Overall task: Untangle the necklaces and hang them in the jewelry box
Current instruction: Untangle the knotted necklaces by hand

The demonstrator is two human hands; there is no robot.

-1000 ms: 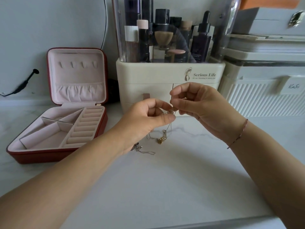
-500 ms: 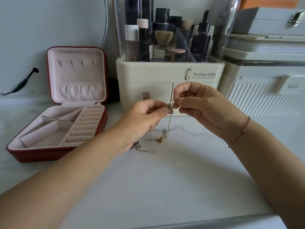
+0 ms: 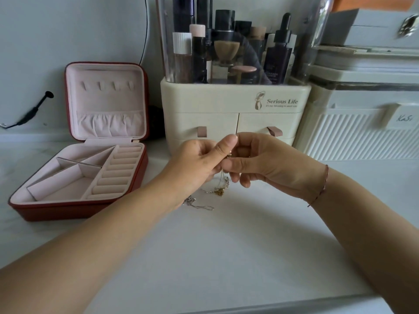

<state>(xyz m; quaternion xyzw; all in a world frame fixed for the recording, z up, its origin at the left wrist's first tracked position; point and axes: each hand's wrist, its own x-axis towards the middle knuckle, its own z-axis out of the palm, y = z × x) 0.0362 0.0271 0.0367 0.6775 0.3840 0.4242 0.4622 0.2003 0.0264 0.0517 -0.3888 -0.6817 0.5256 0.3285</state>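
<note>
Two hands on one knot: judged best to hold the pinches close and tease loops apart with small slack pulls, no hard tug. Left hand (image 3: 199,162) and right hand (image 3: 267,164) meet fingertip to fingertip, each clamped on the necklaces (image 3: 223,190), whose slack hangs below them onto the counter (image 3: 204,257) near its back edge. Jewelry box (image 3: 68,209) lies open at the left edge, hooks (image 3: 106,86) bare.

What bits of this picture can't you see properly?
All in the head view:
1. The knot in the necklaces: covered by the pinching fingers of the left hand and right hand.
2. How many chains there are: too thin to count.
3. The silver chain: one end hidden under the left wrist.
4. Small print on the cream organizer: too small to read.
</note>
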